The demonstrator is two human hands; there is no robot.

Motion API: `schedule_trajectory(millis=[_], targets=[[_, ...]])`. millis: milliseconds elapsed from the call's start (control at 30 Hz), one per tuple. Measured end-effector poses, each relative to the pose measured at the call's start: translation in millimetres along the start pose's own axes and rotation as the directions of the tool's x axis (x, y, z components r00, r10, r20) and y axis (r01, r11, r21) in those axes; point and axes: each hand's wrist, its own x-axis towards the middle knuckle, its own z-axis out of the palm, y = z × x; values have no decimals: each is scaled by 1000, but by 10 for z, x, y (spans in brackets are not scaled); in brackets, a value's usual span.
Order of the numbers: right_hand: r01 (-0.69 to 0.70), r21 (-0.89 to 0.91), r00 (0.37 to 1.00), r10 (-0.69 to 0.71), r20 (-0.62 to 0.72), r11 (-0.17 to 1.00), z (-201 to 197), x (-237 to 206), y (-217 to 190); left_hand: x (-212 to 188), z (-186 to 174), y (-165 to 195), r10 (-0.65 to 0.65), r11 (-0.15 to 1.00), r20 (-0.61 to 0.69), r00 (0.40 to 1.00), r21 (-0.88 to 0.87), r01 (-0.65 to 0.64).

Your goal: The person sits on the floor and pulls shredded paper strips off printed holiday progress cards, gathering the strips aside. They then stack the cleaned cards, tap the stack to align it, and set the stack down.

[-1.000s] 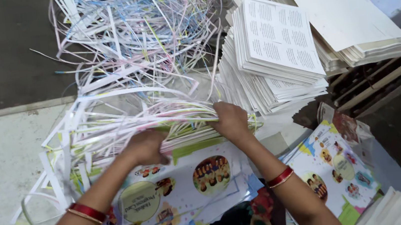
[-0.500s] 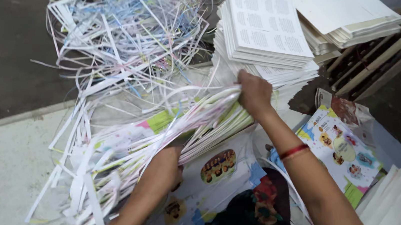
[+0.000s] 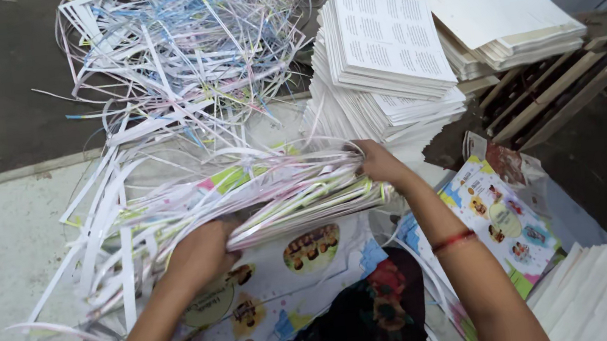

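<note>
Item: bundle of paper trimmings (image 3: pixel 246 200), long narrow strips in white, pink and pale green, lying roughly level across the middle of the view above the printed sheets. Holder: left hand (image 3: pixel 203 254), fingers curled up under the bundle near its middle and closed on it; right hand (image 3: pixel 379 163), pinching the right end of the same bundle, fingers wrapped round the strip ends. Change noted: one second ago both hands sat close together on a compact wad near the centre; half a second ago the left hand had slid down and left while the right had lifted toward the stacks; now the hands are well apart and the strips are drawn out lengthwise between them, the loose ends fanning to the left over the pale floor (image 3: pixel 0 251). Reading: the gathering appears done and the bundle is being lifted clear as one mass. Beneath: colourful printed sheets (image 3: pixel 292 271) on the person's lap, a second sheet (image 3: pixel 503 220) to the right. Beyond: loose heap of tangled strips (image 3: pixel 183 47), touching the bundle's far edge. Right rear: stack of printed booklets (image 3: pixel 389 54), just beside the right hand; plain board sheets (image 3: pixel 484 13) behind it; wooden pallet (image 3: pixel 568 87).
</note>
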Motion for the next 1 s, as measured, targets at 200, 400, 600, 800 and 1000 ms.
schedule_trajectory(millis=[200, 400, 600, 800, 1000], targets=[[8, -628, 909, -268, -320, 778, -51, 134, -402, 268, -136, -58, -173, 976, 184, 967, -98, 194], [-52, -473, 978, 141, 155, 880, 5, 1217, -97, 498, -8, -201, 110, 992, 61, 992, -65, -106], [-79, 162, 900, 1, 435, 984, -453, 1552, -11, 1067, -65, -662, -5, 998, 89, 996, -54, 10], [290, -315, 949, -313, -24, 904, 767, 1078, -680, 1637, -62, -962, -36, 995, 49, 998, -88, 40], [401, -460, 685, -593, -423, 792, 1724, 867, -1007, 1815, -98, -1136, -91, 989, 16, 996, -116, 92]])
